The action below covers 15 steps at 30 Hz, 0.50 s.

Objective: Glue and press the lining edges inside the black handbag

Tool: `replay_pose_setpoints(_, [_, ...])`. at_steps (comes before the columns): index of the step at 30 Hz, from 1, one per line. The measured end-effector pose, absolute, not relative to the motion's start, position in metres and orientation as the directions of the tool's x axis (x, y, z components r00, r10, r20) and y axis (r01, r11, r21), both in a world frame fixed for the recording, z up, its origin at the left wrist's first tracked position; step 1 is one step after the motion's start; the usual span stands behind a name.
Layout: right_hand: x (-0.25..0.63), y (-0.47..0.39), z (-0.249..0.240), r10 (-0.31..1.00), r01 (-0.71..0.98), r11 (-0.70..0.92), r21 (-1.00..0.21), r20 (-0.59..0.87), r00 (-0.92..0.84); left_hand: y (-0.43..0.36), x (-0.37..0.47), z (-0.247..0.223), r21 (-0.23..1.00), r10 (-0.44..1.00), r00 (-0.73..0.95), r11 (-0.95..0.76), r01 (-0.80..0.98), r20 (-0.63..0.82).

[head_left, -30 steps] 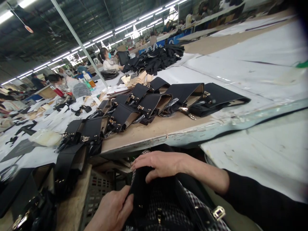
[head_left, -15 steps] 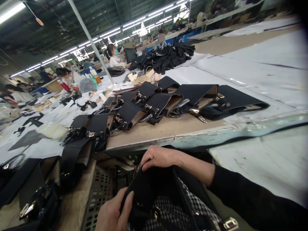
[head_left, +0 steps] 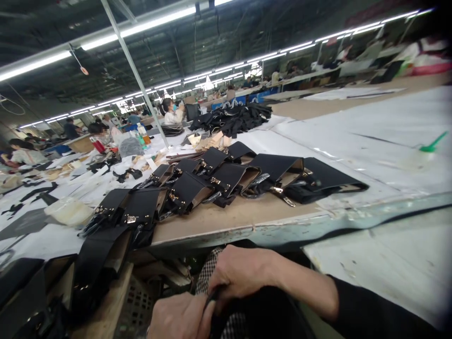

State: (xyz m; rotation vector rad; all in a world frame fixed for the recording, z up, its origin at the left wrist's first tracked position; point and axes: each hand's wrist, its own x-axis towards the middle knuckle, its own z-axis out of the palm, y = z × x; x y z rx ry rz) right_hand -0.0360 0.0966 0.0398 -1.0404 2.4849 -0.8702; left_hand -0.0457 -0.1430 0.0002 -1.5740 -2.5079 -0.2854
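A black bag (head_left: 271,310) with black-and-white checked lining is in front of me, low in the head view, partly cut off by the bottom edge. My right hand (head_left: 243,273) reaches in from the right, its fingers closed on the bag's edge. Close beside it, my left hand (head_left: 181,314) pinches the same edge with thumb and fingers. Checked fabric (head_left: 208,273) shows just beyond my knuckles. Most of the bag's inside is hidden by my hands and the dark material.
Several black bags with gold clasps, one of them a flap bag (head_left: 190,190), lie along the worktable (head_left: 208,228). A plastic crate (head_left: 136,301) stands below at left. A pile of black pieces (head_left: 233,117) and co-workers are farther back. A green object (head_left: 434,142) is at right.
My hands have come closer together on the bag's edge. The bag's opening has narrowed, and more checked fabric shows beyond my right hand. The view has tilted upward.
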Motion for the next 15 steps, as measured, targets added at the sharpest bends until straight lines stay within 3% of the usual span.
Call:
replay_pose_setpoints(2, [-0.030,0.099,0.053,-0.669,-0.534,0.606,-0.590,-0.015,-0.743,-0.132,-0.051,0.034,0.028,0.867,-0.340,0.355,0.935,0.364])
replay_pose_setpoints(4, [-0.024,0.112,0.063,-0.545,-0.451,0.597,-0.663,0.077,-0.835,-0.126,-0.053,0.070,0.072,0.778,-0.278,0.288,0.955,0.563])
replay_pose_setpoints(6, [-0.016,0.132,0.069,-0.338,-0.326,0.489,-0.809,0.169,-0.926,-0.125,-0.051,0.097,0.171,0.543,-0.307,0.286,0.943,0.782])
replay_pose_setpoints(8, [-0.006,0.152,0.068,-0.053,-0.235,0.311,-0.921,0.230,-0.972,-0.125,-0.044,0.107,0.341,0.214,-0.404,0.279,0.898,0.889])
replay_pose_setpoints(10, [0.007,0.162,0.056,0.260,-0.246,0.156,-0.957,0.280,-0.924,-0.124,-0.038,0.098,0.572,0.031,-0.598,0.256,0.779,0.801])
replay_pose_setpoints(13, [0.025,0.155,0.021,0.540,-0.374,-0.063,-0.925,0.284,-0.793,-0.118,-0.035,0.061,0.863,0.111,-0.917,0.312,0.398,0.383])
replay_pose_setpoints(15, [0.034,0.139,-0.008,0.634,-0.411,-0.227,-0.883,0.186,-0.750,-0.114,-0.038,0.034,0.907,0.162,-0.973,0.364,0.212,0.163])
